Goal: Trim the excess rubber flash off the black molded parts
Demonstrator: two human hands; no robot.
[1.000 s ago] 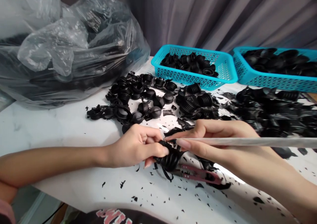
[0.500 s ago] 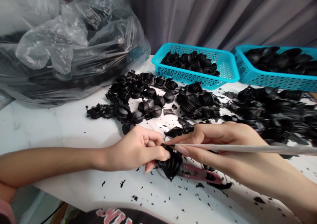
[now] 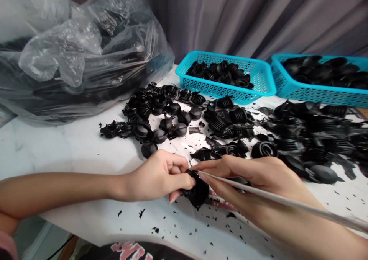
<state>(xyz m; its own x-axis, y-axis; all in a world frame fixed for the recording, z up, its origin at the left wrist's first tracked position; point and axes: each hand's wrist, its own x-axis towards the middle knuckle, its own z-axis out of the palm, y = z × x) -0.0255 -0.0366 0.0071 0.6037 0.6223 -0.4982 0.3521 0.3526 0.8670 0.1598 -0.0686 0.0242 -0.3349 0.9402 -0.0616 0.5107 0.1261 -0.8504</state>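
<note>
My left hand (image 3: 163, 175) is closed around a black ribbed rubber part (image 3: 198, 195), with the thumb pressed on its upper side. Fingertips of my right hand (image 3: 253, 179) pinch a long thin pale rod (image 3: 276, 200) close to its end, right at the top edge of that part. The rod slants back over the right hand toward the lower right. Under the right hand lies a flat pink tool (image 3: 220, 201), mostly covered, so its kind is unclear. Behind the hands, several similar ribbed black parts (image 3: 174, 108) lie on the white table (image 3: 69, 149).
Two blue mesh baskets stand at the back, the nearer basket (image 3: 221, 89) and the right basket (image 3: 313, 93), both holding black parts. A large clear plastic bag (image 3: 86, 61) fills the back left. More black parts (image 3: 316, 137) with flashing lie at right. Black scraps (image 3: 155, 229) litter the front.
My right hand has moved slightly down, and the rod's far end has swung down toward the lower right. The pink tool is now more covered. My left hand keeps its hold.
</note>
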